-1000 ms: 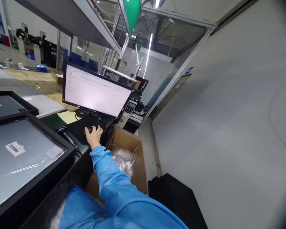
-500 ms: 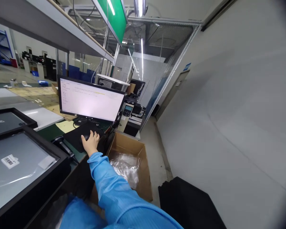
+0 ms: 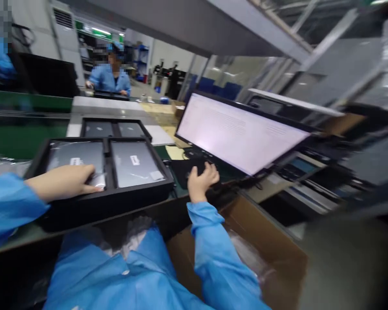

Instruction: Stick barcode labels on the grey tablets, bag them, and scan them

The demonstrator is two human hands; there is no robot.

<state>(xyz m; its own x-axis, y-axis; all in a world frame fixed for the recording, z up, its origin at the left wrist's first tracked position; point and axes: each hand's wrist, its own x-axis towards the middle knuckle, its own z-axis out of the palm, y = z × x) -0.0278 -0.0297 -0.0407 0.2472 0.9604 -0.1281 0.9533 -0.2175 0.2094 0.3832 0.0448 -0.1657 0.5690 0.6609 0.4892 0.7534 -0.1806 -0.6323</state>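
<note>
On the left, a black foam tray (image 3: 139, 193) holds two flat grey devices in clear film. My left hand (image 3: 66, 181) reaches over the left device (image 3: 80, 151). Its fingers curve down near the lower right corner, with the thumb apart from them, close to a pale tab. The right device (image 3: 132, 157) bears a white label. My right hand (image 3: 202, 181) is over the black mouse pad (image 3: 178, 168), thumb and fingers spread. Any mouse under it is hidden or lost in the dark.
A lit monitor (image 3: 236, 131) stands behind my right hand. A second foam tray (image 3: 116, 122) lies behind the first. Below right is an open cardboard box (image 3: 284, 254) with clear plastic inside. Across the bench sits a co-worker (image 3: 111, 79); a shelf (image 3: 181, 26) hangs overhead.
The view has swung left, bringing the whole foam tray and co-workers into sight. My left hand has come into view over the left device. The right hand stays at the mouse pad.
</note>
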